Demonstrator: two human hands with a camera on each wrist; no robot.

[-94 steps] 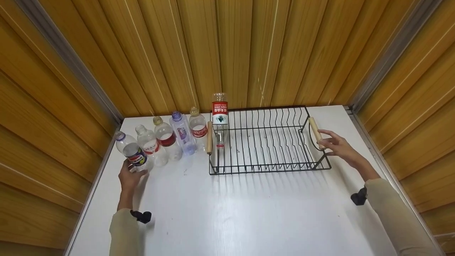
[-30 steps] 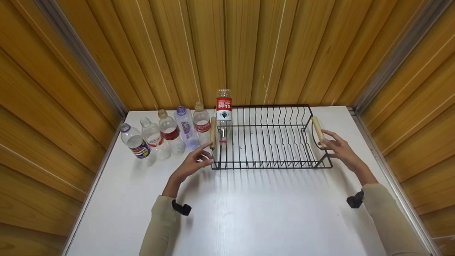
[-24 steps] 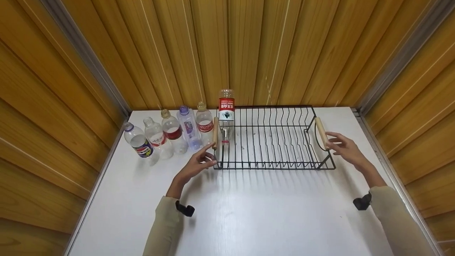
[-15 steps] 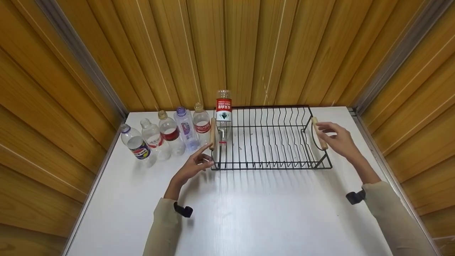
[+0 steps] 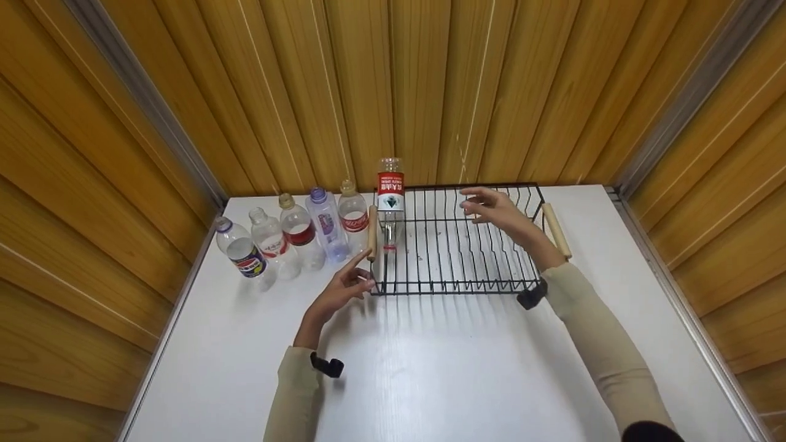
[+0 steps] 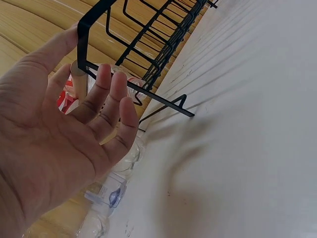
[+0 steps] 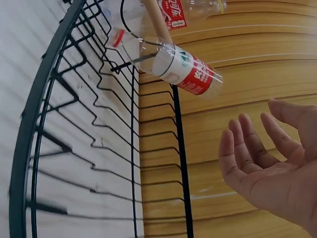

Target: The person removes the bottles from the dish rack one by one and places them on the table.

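Observation:
A black wire dish rack (image 5: 466, 283) with wooden handles stands on the white table. My left hand (image 5: 334, 293) is at its front left corner, one fingertip touching the lower end of the left handle (image 5: 372, 233). In the left wrist view the loosely bent fingers (image 6: 103, 84) lie against the black frame. My right hand (image 5: 500, 212) is over the rack, fingers relaxed with nothing in them. A clear plastic bottle (image 5: 390, 191) with a red and white label lies upside down in the rack's left end, cap toward the front. In the right wrist view this bottle is apart from the right hand.
Left of the rack several uncapped-looking plastic bottles stand in a row, from a dark-labelled bottle (image 5: 245, 255) to a red-labelled bottle (image 5: 354, 215) beside the rack. Among them is a purple bottle (image 5: 327, 224). Wood-patterned walls (image 5: 424, 92) enclose the table.
My left hand has gone from the leftmost bottle to the rack's left corner. My right hand has let go of the right handle and moved left over the rack.

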